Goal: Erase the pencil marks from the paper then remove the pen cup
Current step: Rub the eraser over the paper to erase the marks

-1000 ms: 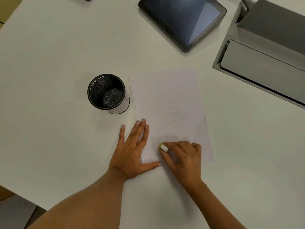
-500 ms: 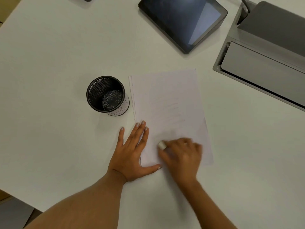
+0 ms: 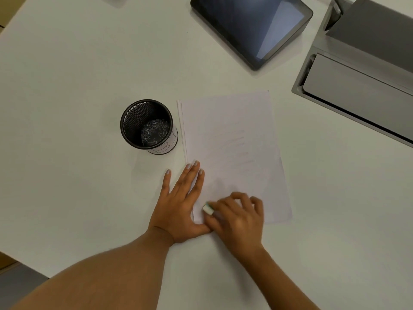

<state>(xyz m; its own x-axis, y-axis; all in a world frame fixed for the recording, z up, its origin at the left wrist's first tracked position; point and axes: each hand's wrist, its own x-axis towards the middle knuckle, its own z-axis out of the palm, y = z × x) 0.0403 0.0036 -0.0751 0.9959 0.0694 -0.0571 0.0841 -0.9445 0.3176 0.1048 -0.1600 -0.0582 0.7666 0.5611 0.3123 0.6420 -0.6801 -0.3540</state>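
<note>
A white sheet of paper [image 3: 232,139] with faint pencil lines across its middle lies on the white table [image 3: 67,86]. My left hand [image 3: 178,204] lies flat with spread fingers on the paper's lower left edge, pressing it down. My right hand [image 3: 239,220] pinches a small white eraser [image 3: 208,209] and holds it against the paper's lower left part, close to my left thumb. A black mesh pen cup [image 3: 148,126] stands upright just left of the paper, apart from both hands.
A dark tablet [image 3: 252,25] lies at the back centre. A grey metal cable box [image 3: 362,86] with a raised lid sits at the back right. The table's near left edge [image 3: 24,262] runs diagonally below my left forearm.
My right hand with the eraser has shifted slightly left and toward me, closer to my left thumb, and looks blurred from rubbing. My left hand and the cup have stayed put.
</note>
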